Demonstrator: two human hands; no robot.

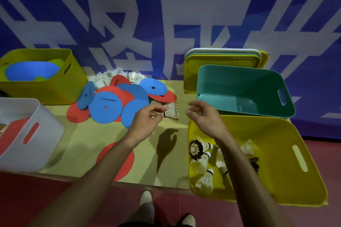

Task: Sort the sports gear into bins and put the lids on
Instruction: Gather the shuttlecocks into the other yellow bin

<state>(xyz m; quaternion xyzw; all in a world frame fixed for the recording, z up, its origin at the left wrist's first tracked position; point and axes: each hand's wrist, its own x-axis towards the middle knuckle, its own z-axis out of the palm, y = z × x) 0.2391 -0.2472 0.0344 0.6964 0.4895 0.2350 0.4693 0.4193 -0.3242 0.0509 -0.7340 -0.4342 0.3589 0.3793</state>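
A pair of pale shoes shows at the bottom edge of the frame. Above them, at lower right, the yellow bin holds several sorted shuttlecocks. A lone red disc lies on the table under the left forearm, and a white bin with red discs sits at the left edge.

At mid-frame the left hand has its fingers curled, seemingly pinching the cork end of two loose shuttlecocks. These lie with their long axes across the frame, feather skirts pointing right. The right hand hovers just right of the skirts, fingers loosely curled and holding nothing. The left hand is the nearer. The yellow bin lies below and to the right, so the carry likely crosses toward it.

Farther back are the pile of discs, an empty teal bin, an olive bin and the stacked lids.
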